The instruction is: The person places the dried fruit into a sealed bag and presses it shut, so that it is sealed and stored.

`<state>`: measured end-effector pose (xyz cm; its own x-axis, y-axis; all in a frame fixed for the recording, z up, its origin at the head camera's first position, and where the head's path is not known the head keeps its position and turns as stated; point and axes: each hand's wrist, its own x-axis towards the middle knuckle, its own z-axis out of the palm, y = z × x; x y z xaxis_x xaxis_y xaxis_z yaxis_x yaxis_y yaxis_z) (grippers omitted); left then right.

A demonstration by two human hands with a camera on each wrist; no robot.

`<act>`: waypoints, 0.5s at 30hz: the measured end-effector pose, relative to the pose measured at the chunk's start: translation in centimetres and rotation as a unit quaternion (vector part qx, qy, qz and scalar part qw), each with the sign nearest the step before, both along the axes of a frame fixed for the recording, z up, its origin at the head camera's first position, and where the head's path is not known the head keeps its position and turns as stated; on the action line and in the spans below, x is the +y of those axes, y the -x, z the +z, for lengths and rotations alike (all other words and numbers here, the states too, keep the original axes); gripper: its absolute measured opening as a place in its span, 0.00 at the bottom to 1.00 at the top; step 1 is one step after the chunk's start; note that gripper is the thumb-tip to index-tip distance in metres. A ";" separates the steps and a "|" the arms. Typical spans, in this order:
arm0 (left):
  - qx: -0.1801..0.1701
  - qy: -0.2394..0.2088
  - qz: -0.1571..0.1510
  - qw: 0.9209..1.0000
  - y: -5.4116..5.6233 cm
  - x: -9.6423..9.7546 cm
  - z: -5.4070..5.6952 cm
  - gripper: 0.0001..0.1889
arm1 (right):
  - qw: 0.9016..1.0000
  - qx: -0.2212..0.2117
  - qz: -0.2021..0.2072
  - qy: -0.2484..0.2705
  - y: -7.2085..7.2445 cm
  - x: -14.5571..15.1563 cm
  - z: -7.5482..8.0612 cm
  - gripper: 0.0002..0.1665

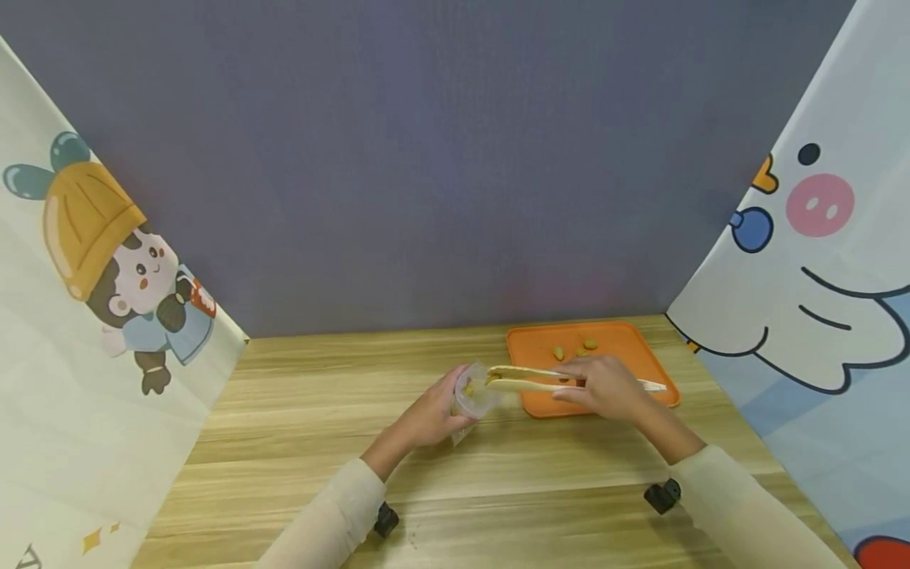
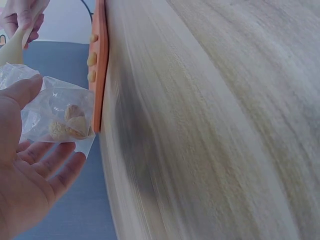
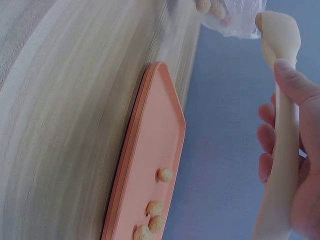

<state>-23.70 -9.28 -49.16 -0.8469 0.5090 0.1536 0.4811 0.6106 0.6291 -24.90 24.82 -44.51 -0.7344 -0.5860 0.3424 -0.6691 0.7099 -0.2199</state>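
Observation:
My left hand (image 1: 429, 412) holds a clear plastic bag (image 2: 45, 107), thumb on one side and fingers beneath. Several small, roundish tan pieces (image 2: 76, 127) lie in the bottom of the bag. My right hand (image 1: 604, 385) grips cream-coloured tongs (image 3: 284, 150) along their arms. The tong tips are at the bag's open mouth, and a brownish piece (image 3: 258, 22) shows at their edge. Below my right hand is an orange tray (image 1: 626, 338), with several more of the same pieces (image 3: 155, 207) on it.
The tray lies on a wood-grain table (image 1: 341, 411), toward its back right. A grey-blue panel (image 1: 426, 174) rises behind the table. Cartoon-printed sheets flank it at left (image 1: 64, 371) and right (image 1: 817, 261). Dark wrist devices (image 1: 663, 496) sit near both sleeves.

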 end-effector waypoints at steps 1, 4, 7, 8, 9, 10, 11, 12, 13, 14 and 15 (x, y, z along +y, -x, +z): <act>0.000 0.001 0.002 1.000 0.0 0.0 0.0 0.46 | 1.000 0.003 0.003 0.000 0.0 -0.1 0.0 0.28; 0.003 0.003 0.003 1.000 0.0 0.1 -0.1 0.46 | 1.000 0.007 0.010 0.002 0.1 -0.4 -0.1 0.27; 0.004 0.003 0.002 1.000 0.0 0.1 -0.1 0.46 | 1.000 0.002 0.011 0.000 0.1 -0.6 -0.2 0.26; 0.005 0.002 0.001 1.000 -0.1 0.1 -0.1 0.47 | 1.000 -0.006 0.009 -0.002 0.1 -0.7 -0.3 0.27; 0.003 0.001 0.000 1.000 -0.1 0.2 -0.1 0.46 | 1.000 -0.016 0.005 -0.003 0.0 -0.8 -0.3 0.27; 0.003 0.001 -0.001 1.000 -0.1 0.2 -0.1 0.46 | 1.000 -0.024 0.001 -0.005 0.0 -0.8 -0.3 0.28; 0.003 0.000 -0.002 1.000 -0.1 0.2 0.0 0.46 | 0.999 -0.035 -0.002 -0.005 0.0 -0.9 -0.3 0.29; 0.003 -0.001 -0.003 1.000 -0.1 0.2 0.0 0.46 | 0.999 -0.045 -0.007 -0.004 0.0 -0.9 -0.3 0.29; 0.002 -0.004 -0.004 1.000 -0.1 0.2 0.0 0.46 | 0.999 -0.052 -0.011 -0.003 0.0 -0.9 -0.3 0.30; 0.005 -0.005 -0.005 1.000 -0.1 0.2 0.0 0.46 | 0.998 -0.060 -0.017 0.000 -0.1 -0.9 -0.3 0.31; 0.006 -0.006 -0.006 1.000 -0.1 0.2 0.0 0.46 | 0.998 -0.064 -0.020 0.004 -0.1 -0.9 -0.3 0.31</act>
